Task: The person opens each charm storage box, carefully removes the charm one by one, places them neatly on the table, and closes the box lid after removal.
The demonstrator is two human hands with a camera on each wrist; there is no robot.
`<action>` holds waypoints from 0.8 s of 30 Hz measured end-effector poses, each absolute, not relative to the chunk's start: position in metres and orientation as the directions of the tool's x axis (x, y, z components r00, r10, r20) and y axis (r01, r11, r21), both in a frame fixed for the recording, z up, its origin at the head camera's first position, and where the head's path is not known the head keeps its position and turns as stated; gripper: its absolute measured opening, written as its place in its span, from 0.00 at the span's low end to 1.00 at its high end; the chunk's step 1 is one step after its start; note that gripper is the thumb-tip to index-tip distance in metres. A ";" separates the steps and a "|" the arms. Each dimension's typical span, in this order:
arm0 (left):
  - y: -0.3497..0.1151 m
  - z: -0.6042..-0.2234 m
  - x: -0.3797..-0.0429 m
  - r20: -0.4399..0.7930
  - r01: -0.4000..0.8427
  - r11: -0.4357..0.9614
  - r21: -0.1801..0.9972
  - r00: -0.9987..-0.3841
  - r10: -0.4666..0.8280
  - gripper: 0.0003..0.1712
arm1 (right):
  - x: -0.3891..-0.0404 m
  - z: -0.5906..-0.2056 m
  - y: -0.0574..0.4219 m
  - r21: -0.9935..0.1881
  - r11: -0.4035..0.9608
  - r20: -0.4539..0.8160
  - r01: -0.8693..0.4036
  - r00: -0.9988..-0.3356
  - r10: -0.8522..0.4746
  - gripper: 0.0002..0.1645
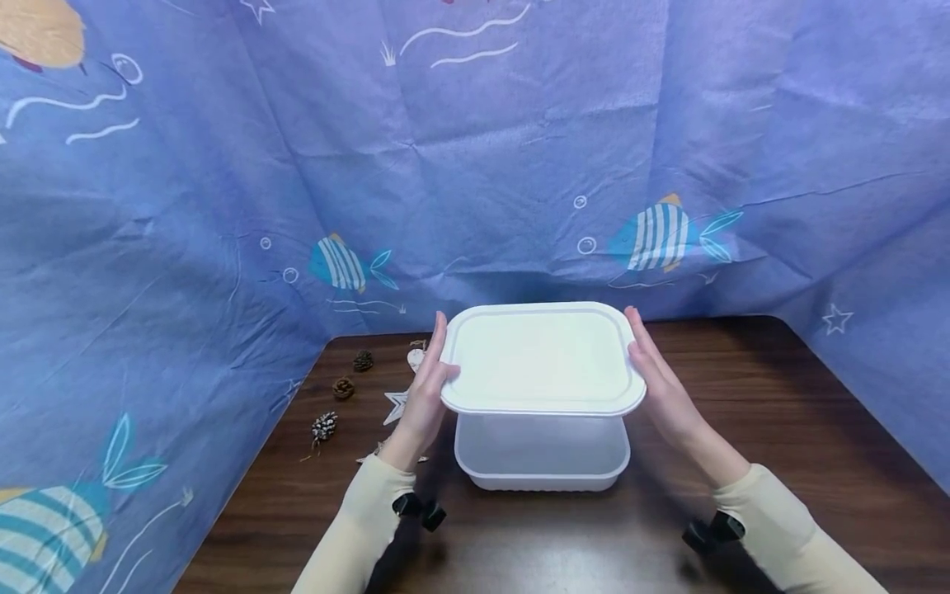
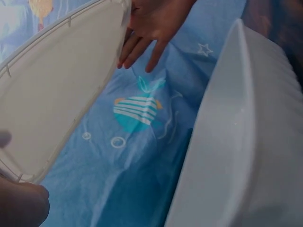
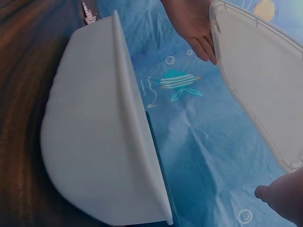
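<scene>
Between both hands a white rectangular lid with rounded corners is held up, tilted, its top facing the head camera. The left hand grips its left end, thumb over the top edge. At the opposite end the right hand holds the rim, its fingers stretched along the side. Below the lid stands an uncovered white plastic box, whose back part the lid hides in the head view. The lid's underside with its raised rim shows in the left wrist view, apart from the box wall.
Left on the dark wooden table lie several pine cones and a white star ornament, with other small ornaments partly behind the left arm. A blue fish-print cloth hangs around the table. A small black device sits at the right wrist.
</scene>
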State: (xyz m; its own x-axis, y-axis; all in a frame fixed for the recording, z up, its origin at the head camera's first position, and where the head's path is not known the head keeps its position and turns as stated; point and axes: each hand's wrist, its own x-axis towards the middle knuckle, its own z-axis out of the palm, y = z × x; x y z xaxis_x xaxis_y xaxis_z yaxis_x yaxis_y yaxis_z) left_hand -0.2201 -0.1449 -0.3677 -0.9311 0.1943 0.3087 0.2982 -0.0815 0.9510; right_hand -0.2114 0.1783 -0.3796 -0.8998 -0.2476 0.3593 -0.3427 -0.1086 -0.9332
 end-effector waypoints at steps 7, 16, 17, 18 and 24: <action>-0.155 -0.386 -0.212 0.282 0.293 0.026 0.956 -0.940 0.191 0.51 | -0.208 -0.392 0.174 -0.935 0.024 0.335 -0.353 -0.905 -0.264 0.39; -0.175 -0.405 -0.201 0.234 0.256 0.107 0.961 -0.955 0.185 0.47 | -0.198 -0.413 0.158 -0.981 -0.105 0.187 -0.161 -0.926 -0.327 0.43; -0.175 -0.407 -0.201 0.228 0.251 0.109 0.962 -0.955 0.188 0.47 | -0.198 -0.414 0.158 -0.984 -0.100 0.174 -0.149 -0.931 -0.321 0.43; -0.175 -0.410 -0.200 0.217 0.241 0.115 0.964 -0.958 0.188 0.47 | -0.198 -0.415 0.158 -0.986 -0.117 0.154 -0.122 -0.934 -0.323 0.43; -0.171 -0.430 -0.193 0.129 0.181 0.243 0.953 -0.968 0.215 0.51 | -0.198 -0.420 0.165 -0.996 -0.049 0.091 -0.080 -0.951 -0.296 0.45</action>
